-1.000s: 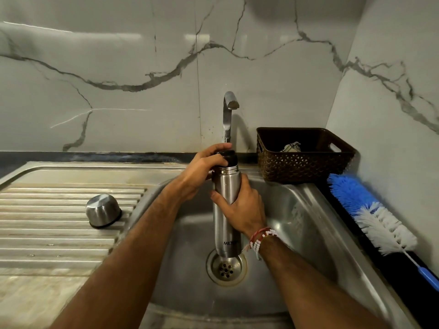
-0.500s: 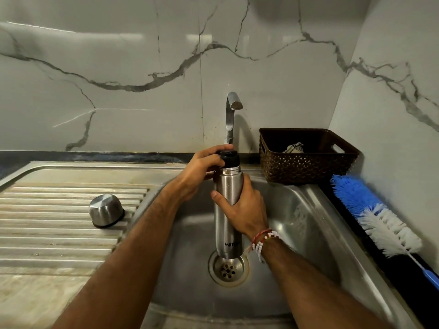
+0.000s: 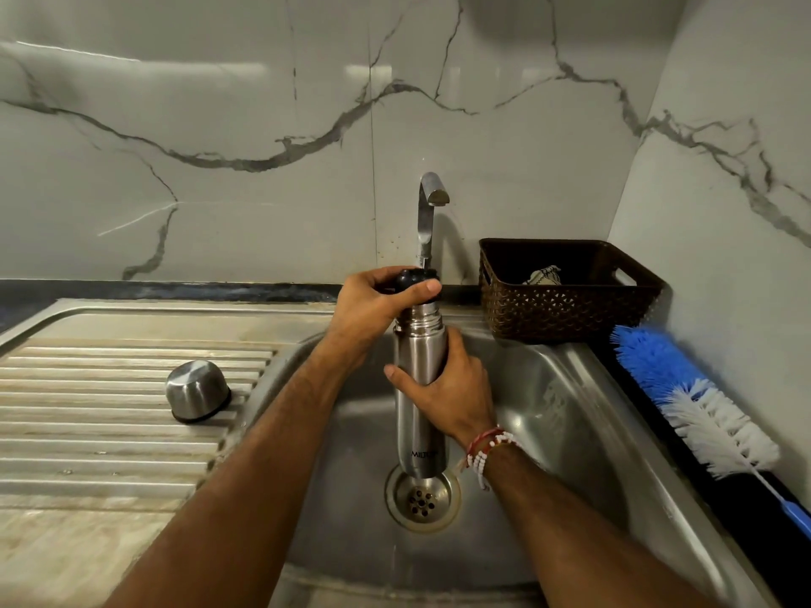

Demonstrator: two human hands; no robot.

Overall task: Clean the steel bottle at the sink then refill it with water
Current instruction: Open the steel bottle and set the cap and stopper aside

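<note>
**Stopper in the grip, bottle upright over the drain**

The steel bottle (image 3: 419, 388) stands upright in the sink (image 3: 570, 410), its base right over the drain (image 3: 422, 500); whether it rests on the basin floor or hangs just above it I cannot tell. The right hand (image 3: 452, 392), beads at the wrist, is wrapped round the middle of the bottle's body. The left hand (image 3: 373, 309) is curled over the black stopper (image 3: 417, 278) at the mouth, with the threaded neck bare just beneath it.

This looks like the opening step: the stopper is being twisted while the other hand braces the body. The steel cup lid (image 3: 197, 390) sits upside down on the ribbed drainboard (image 3: 109, 432), well apart from the bottle, which fits that reading. No water runs from the tap (image 3: 428, 212) directly behind, so washing seems not yet begun.

The next move probably calls for lifting the stopper clear, setting it down near the lid, and freeing a hand for the tap. The blue and white bottle brush (image 3: 697, 401) lies ready on the dark desk (image 3: 746, 498) along the right edge.

A brown woven basket (image 3: 561, 309) stands at the back corner beside the tap, with something pale inside. Grey-veined marble tiles cover both walls. The steel looks dull and stained.
</note>
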